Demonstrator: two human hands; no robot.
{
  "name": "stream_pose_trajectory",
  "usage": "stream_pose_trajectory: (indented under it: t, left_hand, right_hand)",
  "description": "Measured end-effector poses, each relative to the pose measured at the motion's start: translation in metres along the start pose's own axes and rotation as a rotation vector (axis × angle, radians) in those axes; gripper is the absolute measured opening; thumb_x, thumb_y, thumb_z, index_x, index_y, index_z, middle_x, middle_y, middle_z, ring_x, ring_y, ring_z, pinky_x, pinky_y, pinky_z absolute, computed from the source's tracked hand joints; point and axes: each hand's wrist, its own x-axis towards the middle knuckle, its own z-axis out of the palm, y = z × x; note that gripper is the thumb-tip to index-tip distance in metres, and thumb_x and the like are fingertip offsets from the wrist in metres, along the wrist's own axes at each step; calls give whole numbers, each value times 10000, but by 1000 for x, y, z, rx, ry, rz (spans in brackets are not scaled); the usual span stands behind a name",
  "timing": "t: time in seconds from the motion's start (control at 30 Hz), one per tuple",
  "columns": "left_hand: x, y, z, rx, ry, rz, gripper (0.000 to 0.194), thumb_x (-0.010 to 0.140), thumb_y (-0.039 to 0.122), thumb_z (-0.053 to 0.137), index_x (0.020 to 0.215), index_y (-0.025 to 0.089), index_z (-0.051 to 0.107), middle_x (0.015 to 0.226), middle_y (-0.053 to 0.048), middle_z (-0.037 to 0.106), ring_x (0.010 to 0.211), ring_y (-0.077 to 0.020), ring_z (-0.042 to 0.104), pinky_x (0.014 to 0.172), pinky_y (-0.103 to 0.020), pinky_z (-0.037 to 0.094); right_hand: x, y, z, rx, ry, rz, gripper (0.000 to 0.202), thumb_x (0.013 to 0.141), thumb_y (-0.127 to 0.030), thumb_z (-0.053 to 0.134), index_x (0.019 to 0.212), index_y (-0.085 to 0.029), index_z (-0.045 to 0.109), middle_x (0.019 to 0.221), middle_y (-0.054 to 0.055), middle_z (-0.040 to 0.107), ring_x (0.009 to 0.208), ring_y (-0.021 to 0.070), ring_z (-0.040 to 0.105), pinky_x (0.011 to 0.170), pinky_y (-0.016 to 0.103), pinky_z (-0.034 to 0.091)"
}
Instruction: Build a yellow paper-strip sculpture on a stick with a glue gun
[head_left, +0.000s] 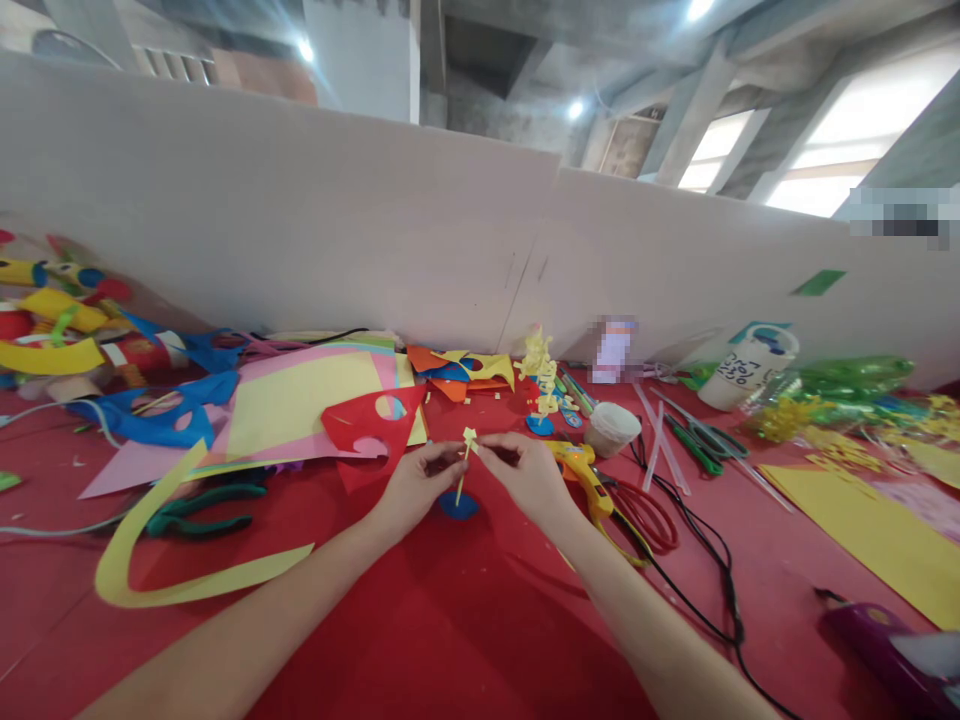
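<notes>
A thin yellow stick (461, 482) stands on a blue base (459, 506) at the middle of the red table. At its top sits a small pale yellow piece (470, 437). My left hand (421, 488) is closed around the stick's upper part, fingertips pinched. From the right, my right hand (525, 474) pinches the small yellow piece between thumb and fingers. Behind my hands stands a yellow figure (545, 385) on another blue base.
Coloured sheets (300, 408) and green pliers (206, 510) lie left. A yellow glue gun (585, 478), white cup (613, 428), scissors (701, 430) and black cable (724, 570) lie right. A white wall (337, 220) stands behind.
</notes>
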Motion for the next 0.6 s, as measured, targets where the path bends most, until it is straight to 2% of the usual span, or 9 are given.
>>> stream_pose_trajectory:
  t: [0.3,0.6]
  left_hand:
    - [3,-11,-3,-12,-5,49,366,668,293,653,1012,170,650,713,-2,619,629,-117,544,605,-243,471]
    - [1,-9,-1,48,80,80,312,662,318,652,927,158,691,683,-11,643,589,-122,551,559,-238,469]
  right_hand:
    - [3,3,1,149,-60,29,186,739,-292,588,846,-185,696,827,39,718,754,180,653,716,309,509]
    - [0,6,6,253,-46,57,222,740,-335,578,843,-177,695,829,42,717,773,188,653,731,316,509]
